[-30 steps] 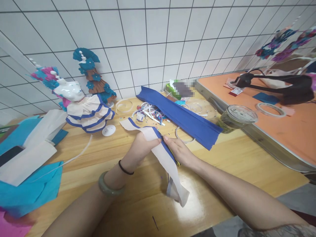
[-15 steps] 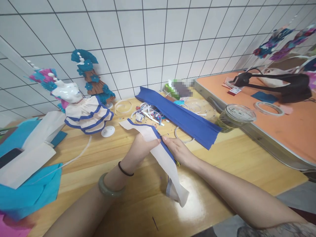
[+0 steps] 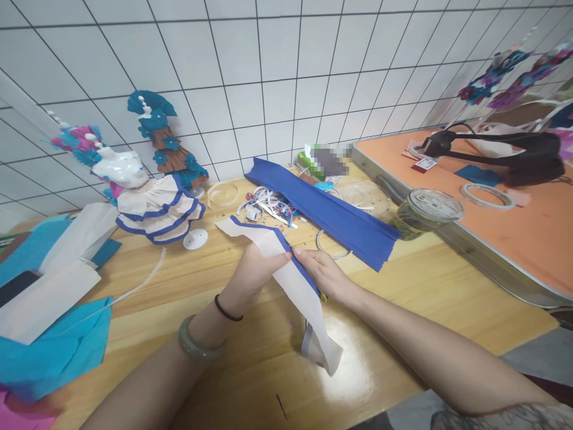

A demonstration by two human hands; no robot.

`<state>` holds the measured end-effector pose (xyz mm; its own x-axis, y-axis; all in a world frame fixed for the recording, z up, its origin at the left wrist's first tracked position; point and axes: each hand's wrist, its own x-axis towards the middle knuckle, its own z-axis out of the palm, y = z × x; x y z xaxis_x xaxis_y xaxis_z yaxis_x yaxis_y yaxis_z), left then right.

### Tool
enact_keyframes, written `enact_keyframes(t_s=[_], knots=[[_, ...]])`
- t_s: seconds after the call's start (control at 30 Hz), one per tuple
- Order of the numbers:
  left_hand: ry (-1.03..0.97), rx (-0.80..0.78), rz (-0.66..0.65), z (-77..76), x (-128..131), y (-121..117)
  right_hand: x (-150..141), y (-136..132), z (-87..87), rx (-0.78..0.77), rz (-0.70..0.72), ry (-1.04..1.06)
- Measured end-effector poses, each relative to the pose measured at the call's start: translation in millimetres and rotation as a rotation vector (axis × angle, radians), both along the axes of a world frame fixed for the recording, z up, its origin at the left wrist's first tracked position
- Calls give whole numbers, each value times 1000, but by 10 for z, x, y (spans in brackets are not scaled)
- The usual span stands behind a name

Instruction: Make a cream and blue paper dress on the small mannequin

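Pinching a blue-edged white strip [image 3: 299, 289], both hands [image 3: 257, 269] [image 3: 324, 272] nearly together, yellow-handled tool [image 3: 323, 296] apparently beneath the right.

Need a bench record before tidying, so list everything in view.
Edged strip: one, white and blue, at both hands.
Long paper: one, blue, centre.
Scraps: many, mixed, beside it.
Skirted figure: one, white and blue, left.
Ornaments: four, multicoloured, two each side.
Sheets: several, turquoise, white, pink, far left.
Disc: one, white, near figure.
Packet: one, green, back.
Jar: one, clear, right.
Rings: several, white or clear, both tables.
Strapped item: one, black, right.
Tables: two, wood front, orange right.
Wall: one, white, behind.
Left hand: one, bare, centre.
Right hand: one, bare, centre.
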<state>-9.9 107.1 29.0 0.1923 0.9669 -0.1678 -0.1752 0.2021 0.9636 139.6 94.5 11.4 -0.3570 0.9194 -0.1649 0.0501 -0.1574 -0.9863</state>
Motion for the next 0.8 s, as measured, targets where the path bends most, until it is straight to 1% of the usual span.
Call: enact_keyframes(t_s=[0.13,0.23,0.37,0.5,0.57,0.73,0.8], knots=[[-9,-9,3,0,5,1,0,6,0,-28,0,12],[-10,2,-18,-15,-2,5,9,15,-4,-15,-14,-11],[8,-9,-94,-35,-19,14,26,32,-23,56,-31,-60],[-18,-111,-180,-29,-42,29,32,51,-35,81,-34,-101],[-16,-152,-186,-23,-64,44,32,59,-29,77,-41,-131],[100,-219,-171,-16,-126,92,37,45,23,117,-34,-178],[41,-215,-134,-7,-137,111,35,22,45,139,-25,-186]])
